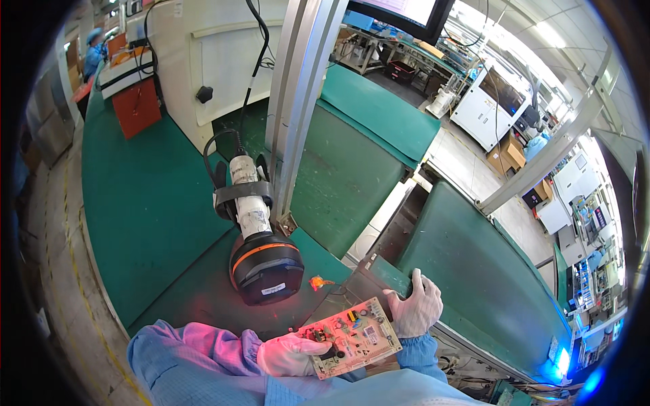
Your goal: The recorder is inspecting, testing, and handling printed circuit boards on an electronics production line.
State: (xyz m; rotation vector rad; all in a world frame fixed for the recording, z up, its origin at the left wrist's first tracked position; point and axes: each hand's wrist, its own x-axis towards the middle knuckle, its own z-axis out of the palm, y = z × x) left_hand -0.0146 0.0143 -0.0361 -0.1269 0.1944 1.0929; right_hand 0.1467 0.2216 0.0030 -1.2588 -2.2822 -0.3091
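Note:
A printed circuit board [363,343] with small components is tilted in front of my body. My left hand [291,353], in a white glove, is closed on the board's left edge, thumb on top. To the right of the board is my right hand [418,310], also gloved, its thumb apart from its raised fingers and nothing visible in it. It is beside the end of a green conveyor belt; whether it touches the edge there I cannot tell. A black and orange barcode scanner [266,271] hangs head-down to the board's upper left, casting red light.
An aluminium post [303,101] stands behind the scanner. A green-covered bench [142,203] lies at the left, and the green conveyor belt [467,264] runs along the right. A small orange scrap [319,283] lies near the scanner. A monitor [406,15] hangs above. People work farther off.

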